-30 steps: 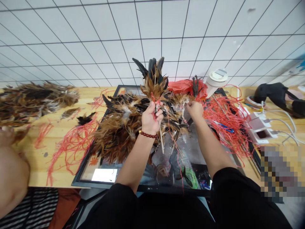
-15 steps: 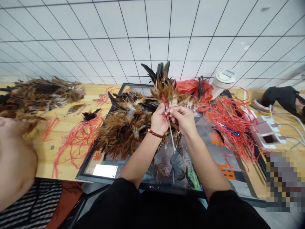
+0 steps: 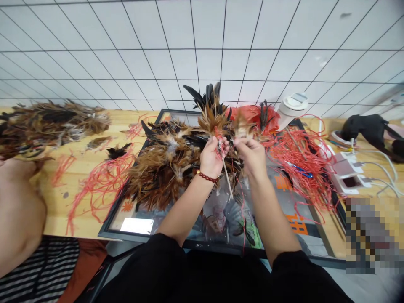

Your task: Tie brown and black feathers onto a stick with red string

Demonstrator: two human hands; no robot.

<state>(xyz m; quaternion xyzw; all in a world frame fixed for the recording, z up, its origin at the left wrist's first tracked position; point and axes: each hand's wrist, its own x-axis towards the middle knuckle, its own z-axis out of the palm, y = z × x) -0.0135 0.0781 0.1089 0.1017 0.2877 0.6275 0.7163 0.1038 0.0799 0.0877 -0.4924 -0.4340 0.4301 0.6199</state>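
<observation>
My left hand [image 3: 213, 153], with a beaded bracelet on its wrist, is closed around a thin stick [image 3: 227, 180] below a feather bundle [image 3: 208, 113]. Brown and black feathers fan upward from the bundle, and red string [image 3: 217, 130] is wound at its base. The stick's bare end slants down toward me. Just to the right, my right hand [image 3: 252, 153] pinches a pale brown feather [image 3: 243, 126], which is smeared by motion. A loose red strand [image 3: 242, 193] hangs between my forearms.
A large feather heap [image 3: 158, 176] lies on the framed glass panel [image 3: 189, 231]. Red string piles [image 3: 309, 168] flank it, the right one holding a blue-handled tool [image 3: 298, 169]. A white cup [image 3: 292, 107] and white charger box [image 3: 345, 172] stand right. Another person's arm [image 3: 19, 210] is left.
My right hand has moved right, away from the string-wound base, and a pale feather now shows at its fingertips. My left hand keeps its grip on the stick.
</observation>
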